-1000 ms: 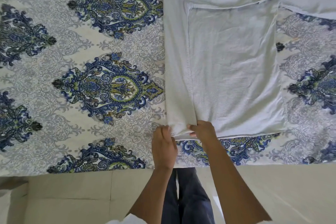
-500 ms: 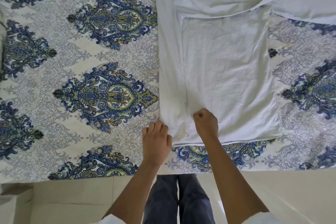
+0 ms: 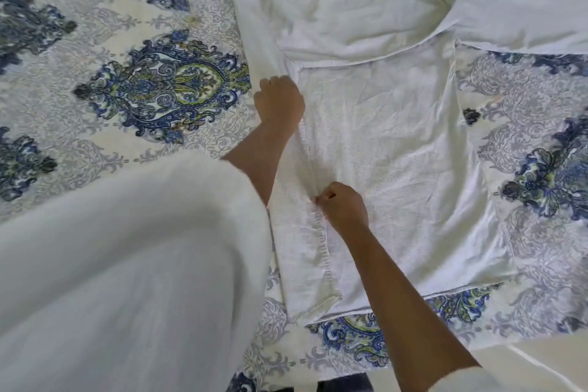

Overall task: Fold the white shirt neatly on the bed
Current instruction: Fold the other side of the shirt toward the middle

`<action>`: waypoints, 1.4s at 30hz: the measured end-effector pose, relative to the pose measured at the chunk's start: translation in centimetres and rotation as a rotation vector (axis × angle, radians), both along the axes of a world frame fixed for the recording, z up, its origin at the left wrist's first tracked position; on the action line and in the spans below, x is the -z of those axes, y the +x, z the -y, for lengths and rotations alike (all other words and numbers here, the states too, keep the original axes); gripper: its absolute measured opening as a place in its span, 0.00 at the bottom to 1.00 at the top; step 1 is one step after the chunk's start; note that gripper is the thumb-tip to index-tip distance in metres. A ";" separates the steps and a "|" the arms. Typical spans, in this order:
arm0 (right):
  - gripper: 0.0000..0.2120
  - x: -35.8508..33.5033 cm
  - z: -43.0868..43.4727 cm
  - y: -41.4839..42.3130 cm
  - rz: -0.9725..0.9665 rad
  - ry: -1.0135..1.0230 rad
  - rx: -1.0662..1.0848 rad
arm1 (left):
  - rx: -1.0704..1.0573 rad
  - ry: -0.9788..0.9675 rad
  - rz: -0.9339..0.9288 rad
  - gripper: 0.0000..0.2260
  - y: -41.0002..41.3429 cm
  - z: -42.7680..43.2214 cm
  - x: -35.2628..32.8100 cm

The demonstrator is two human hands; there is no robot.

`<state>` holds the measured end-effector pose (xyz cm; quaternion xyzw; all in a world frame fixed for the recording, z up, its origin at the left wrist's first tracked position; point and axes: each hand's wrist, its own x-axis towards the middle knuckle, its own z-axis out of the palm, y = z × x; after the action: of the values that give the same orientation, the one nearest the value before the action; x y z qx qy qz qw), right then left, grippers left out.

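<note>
Head view: the white shirt lies flat on the bed with 1 side panel folded in. The right hand pinches its hem; beyond it, the left hand clutches the crease. The far sleeve sprawls unfolded — roughly 1 of 3 folds done, I'd judge.

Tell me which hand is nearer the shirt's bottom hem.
Right. The right hand pinches the white shirt partway up from its bottom hem; the left hand grips the folded side edge much farther up.

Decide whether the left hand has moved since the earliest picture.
Yes. The left hand has gone up the folded left edge of the shirt, away from the bottom hem where it was, toward the far end.
</note>
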<state>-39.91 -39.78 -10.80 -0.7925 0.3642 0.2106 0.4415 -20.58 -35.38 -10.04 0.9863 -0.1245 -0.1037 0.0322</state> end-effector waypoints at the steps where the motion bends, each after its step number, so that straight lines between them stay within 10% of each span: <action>1: 0.06 0.0 0.0 0.3 -0.010 0.004 0.002 | -0.042 -0.019 -0.044 0.14 1.1 0.5 0.4; 8: 0.04 0.6 0.0 0.6 -0.051 0.030 0.003 | 0.183 0.062 0.041 0.16 3.8 2.0 0.9; 12: 0.04 0.5 0.1 0.6 -0.041 0.055 0.025 | -0.024 -0.011 -0.068 0.11 4.8 1.8 0.4; 24: 0.07 -1.1 0.0 0.8 -0.121 -0.093 -0.003 | -0.252 -0.946 -0.440 0.11 3.6 -1.2 1.0; 27: 0.12 -1.1 -2.2 2.9 0.222 -0.500 -0.017 | 0.201 -0.777 -0.060 0.13 1.4 -5.3 1.4; 30: 0.20 1.1 -5.5 7.7 0.457 -0.543 -0.218 | 0.743 -0.342 -0.070 0.26 1.9 -8.3 3.3; 33: 0.24 3.9 -6.5 9.4 0.305 -0.500 -0.473 | 0.715 0.004 -0.099 0.26 4.0 -9.6 5.4; 39: 0.26 5.5 -5.3 -0.5 0.185 -0.747 -0.297 | 0.539 0.092 0.021 0.26 3.2 -9.0 4.7; 42: 0.26 4.9 -6.3 -1.7 0.165 -0.772 -0.202 | 0.791 -0.005 -0.012 0.27 -0.9 -7.5 4.6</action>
<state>-41.61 -33.45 -15.65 -0.9461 0.3001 0.0362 0.1164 -21.52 -27.85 -14.65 0.8614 -0.4951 -0.1137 -0.0073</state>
